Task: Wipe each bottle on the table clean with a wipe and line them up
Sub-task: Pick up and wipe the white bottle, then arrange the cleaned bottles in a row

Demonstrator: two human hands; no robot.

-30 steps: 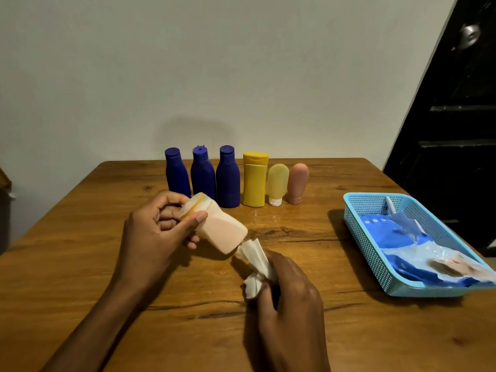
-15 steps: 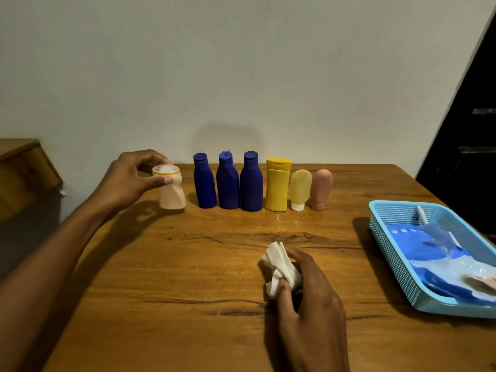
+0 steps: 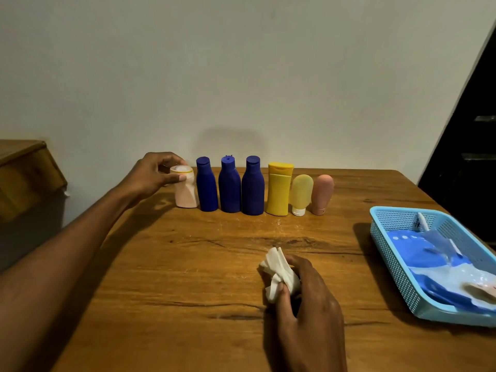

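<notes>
Nearest you, your right hand point(image 3: 306, 296) rests on the table point(image 3: 166, 277) with its fingers point(image 3: 283, 291) curled tight round the crumpled white wipe point(image 3: 276, 275), which bunches out toward the left of your fist. Off to the right, near the table's edge, the light blue basket point(image 3: 394, 261) holds a blue and white wipes packet point(image 3: 440, 267) and what looks like a small clear-handled item, too blurred to name. Farther out, your left arm reaches to the back row, where your left hand point(image 3: 155, 174) grips the pale pink bottle point(image 3: 185, 189) round its top, thumb in front and the other fingers wrapped behind the cap. That bottle stands upright on the table at the left end of the row, just beside the first of three dark blue bottles point(image 3: 229, 187); whether the two touch is hard to tell. After those come the yellow bottle point(image 3: 279, 191), a pale yellow tube point(image 3: 302, 193) standing on its white cap, and a pink tube point(image 3: 322, 193) at the right end, all upright near the wall. No bottle lies loose elsewhere on the table, so by my reading the task is almost finished: seven stand in line, and what remains is for you to release the pale pink bottle and, if needed, nudge it straight.
</notes>
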